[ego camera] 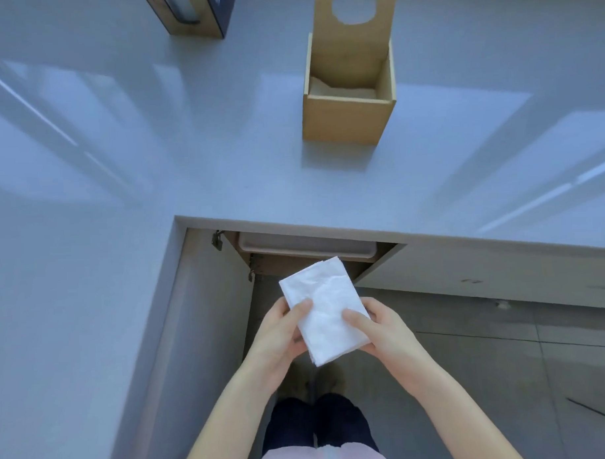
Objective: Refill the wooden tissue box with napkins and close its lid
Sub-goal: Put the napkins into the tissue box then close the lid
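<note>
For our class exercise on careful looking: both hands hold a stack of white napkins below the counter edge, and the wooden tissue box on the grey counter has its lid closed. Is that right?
Not quite. The head view shows the wooden tissue box with its round-holed lid open, standing upright; the rest holds.

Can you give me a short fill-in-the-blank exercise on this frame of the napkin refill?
1. The stack of white paper napkins is held by ____ hands.
2. The lid of the light wooden tissue box stands ____.
3. The hole in the lid is ____ in shape.
4. The box stands on the glossy grey countertop; the napkins are held ____ its front edge.

Missing words: both; open; round; below
</note>
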The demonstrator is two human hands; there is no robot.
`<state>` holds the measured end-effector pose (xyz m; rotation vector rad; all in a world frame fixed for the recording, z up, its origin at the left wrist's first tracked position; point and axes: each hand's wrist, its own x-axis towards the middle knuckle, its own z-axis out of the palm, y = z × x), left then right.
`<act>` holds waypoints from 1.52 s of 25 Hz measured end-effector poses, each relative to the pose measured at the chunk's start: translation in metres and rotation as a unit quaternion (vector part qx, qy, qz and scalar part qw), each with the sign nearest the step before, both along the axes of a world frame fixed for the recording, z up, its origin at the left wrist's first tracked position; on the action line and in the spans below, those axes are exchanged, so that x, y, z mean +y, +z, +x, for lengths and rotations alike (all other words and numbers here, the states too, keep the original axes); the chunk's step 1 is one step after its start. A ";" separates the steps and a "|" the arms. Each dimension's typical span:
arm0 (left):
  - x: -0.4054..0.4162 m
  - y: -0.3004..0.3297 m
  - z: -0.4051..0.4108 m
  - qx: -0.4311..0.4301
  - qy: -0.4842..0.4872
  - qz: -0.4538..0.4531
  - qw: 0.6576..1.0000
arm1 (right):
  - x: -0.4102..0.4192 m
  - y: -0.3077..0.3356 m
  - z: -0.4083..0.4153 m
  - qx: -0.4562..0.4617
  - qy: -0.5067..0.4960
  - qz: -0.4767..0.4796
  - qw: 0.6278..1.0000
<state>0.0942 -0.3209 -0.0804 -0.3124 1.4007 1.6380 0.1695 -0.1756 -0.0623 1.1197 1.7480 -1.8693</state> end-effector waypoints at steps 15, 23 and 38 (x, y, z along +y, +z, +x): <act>0.002 0.095 -0.064 0.129 -0.061 0.047 0.989 | 0.012 0.092 -0.039 0.156 -0.074 0.074 0.982; 0.046 0.115 -0.102 0.211 -0.089 -0.031 0.973 | 0.067 0.105 -0.080 0.205 -0.007 0.104 0.973; 0.153 0.142 -0.191 0.255 0.055 -0.095 0.961 | 0.181 0.126 -0.202 0.195 -0.005 0.167 0.967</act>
